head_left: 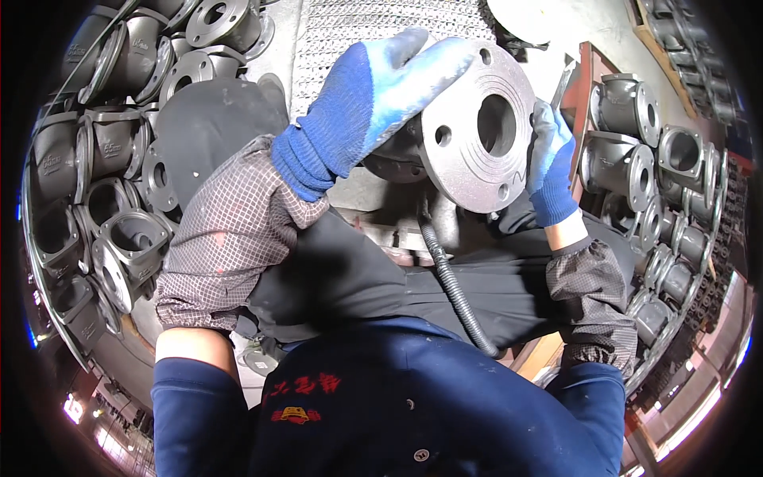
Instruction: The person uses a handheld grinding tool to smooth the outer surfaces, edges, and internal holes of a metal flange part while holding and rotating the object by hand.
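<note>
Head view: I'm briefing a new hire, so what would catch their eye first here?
The round grey flange of a cast valve body, held up at top centre between the blue-gloved left hand and right hand. Stacks of similar grey castings crowd the left and right edges.

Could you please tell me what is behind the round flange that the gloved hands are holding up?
Behind the flange a dark rounded casting body shows under the left hand. The right hand grips the far edge. The rest of the body is covered by the flange.
</note>
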{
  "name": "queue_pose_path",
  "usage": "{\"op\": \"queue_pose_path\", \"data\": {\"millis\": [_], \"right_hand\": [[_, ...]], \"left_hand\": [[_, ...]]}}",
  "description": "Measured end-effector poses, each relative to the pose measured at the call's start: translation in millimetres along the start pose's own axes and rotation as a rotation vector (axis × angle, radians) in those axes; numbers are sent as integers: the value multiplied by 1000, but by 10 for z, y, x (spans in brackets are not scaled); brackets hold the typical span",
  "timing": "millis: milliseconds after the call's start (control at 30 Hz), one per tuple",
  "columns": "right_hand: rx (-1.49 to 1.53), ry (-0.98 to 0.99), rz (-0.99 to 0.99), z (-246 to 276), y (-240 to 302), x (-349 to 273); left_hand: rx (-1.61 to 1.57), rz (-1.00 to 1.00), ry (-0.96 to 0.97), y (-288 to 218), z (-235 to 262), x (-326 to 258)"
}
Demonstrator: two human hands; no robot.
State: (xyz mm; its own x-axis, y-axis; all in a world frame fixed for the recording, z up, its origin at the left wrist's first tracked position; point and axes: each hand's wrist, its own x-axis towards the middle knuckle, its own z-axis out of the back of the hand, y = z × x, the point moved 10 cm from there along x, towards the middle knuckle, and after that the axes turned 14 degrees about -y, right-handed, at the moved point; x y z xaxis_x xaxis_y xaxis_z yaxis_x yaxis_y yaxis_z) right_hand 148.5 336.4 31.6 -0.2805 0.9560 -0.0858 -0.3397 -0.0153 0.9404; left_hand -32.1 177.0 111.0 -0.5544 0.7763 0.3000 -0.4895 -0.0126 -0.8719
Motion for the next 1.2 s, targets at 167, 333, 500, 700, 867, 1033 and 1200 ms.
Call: {"op": "queue_pose_path", "data": {"millis": [167,333,500,700,867,1033,1200], "right_hand": [[38,5,-37,21,-67,28],[-124,25,117,72,-145,131],[-8,-39,28,18,-124,88],[7,35,139,-347,317,-31],[74,174,219,-830,474,154],[-143,82,388,-820,628,281],[209,204,210,-454,625,308]], "left_hand": [[115,-222,56,-136,-124,161],[91,-9,55,139,-277,336],[249,-66,-30,112,-158,507],[3,535,-20,688,48,267],[-168,584,-140,970,311,99],[53,294,-441,796,912,-190],[-10,574,-480,1276,944,-1133]]}}
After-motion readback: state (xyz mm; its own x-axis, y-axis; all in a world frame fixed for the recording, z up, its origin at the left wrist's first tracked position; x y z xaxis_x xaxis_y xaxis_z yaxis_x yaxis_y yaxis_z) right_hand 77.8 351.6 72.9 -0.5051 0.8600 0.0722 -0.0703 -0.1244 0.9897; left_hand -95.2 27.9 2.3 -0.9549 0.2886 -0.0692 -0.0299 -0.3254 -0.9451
